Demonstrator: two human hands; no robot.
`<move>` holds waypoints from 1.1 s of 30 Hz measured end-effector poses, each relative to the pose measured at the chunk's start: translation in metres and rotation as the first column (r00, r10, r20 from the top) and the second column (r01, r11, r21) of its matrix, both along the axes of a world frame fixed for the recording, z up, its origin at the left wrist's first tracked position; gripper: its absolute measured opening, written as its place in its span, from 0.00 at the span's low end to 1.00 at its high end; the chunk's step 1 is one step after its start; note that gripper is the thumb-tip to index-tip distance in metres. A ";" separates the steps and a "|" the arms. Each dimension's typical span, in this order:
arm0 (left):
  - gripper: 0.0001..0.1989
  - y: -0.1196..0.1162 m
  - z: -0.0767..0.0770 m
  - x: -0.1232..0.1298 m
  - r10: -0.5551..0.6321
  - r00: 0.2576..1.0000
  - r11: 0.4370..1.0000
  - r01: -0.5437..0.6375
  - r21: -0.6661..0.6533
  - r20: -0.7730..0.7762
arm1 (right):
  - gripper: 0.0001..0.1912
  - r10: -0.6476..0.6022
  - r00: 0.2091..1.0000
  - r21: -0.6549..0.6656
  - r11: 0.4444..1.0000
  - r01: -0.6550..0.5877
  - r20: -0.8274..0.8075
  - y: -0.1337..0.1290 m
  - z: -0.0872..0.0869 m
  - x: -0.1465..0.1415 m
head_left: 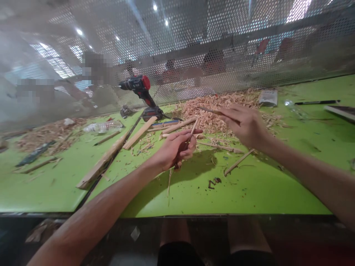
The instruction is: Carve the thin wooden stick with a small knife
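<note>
Near the centre, my left hand (179,147) is closed on a thin wooden stick (194,126), whose pale end points up and away. To the right, my right hand (245,123) grips a slim tool (210,110), its narrow end pointing left over a heap of wood shavings (222,105). The tool and the stick are apart. What the tool's tip looks like is too small to tell. Below the hands, thin wood strips and curls lie on the green table (194,199).
A cordless drill (142,94) stands behind my left hand. Wood slats (101,162) and a plastic bottle (102,126) lie to the left. A perforated metal screen (177,55) borders the back. At the right are a pen (317,102) and a small packet (268,98).
</note>
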State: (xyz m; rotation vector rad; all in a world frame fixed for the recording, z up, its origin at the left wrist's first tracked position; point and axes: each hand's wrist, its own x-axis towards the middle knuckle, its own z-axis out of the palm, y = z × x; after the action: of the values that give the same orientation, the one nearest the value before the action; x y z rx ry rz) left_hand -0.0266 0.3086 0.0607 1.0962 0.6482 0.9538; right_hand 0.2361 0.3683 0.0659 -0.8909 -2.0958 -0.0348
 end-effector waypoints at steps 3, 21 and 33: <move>0.12 0.003 -0.004 -0.002 -0.003 1.000 1.000 0.003 0.027 -0.008 | 0.16 0.087 0.990 0.047 0.995 -0.092 0.112 -0.007 -0.011 -0.012; 0.12 0.000 -0.003 0.000 0.010 0.998 0.998 -0.007 0.059 -0.060 | 0.17 -0.049 0.966 0.248 0.969 -0.017 0.255 -0.003 -0.017 -0.011; 0.11 0.003 -0.003 -0.002 0.016 0.998 0.998 -0.013 0.059 -0.063 | 0.17 0.025 0.978 0.160 0.985 -0.058 0.205 -0.006 -0.012 -0.011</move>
State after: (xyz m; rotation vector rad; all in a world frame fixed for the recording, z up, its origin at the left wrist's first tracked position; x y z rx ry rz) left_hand -0.0287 0.3112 0.0576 1.1787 0.6840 0.9587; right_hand 0.2253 0.3628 0.0543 -0.7697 -2.2616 -0.2842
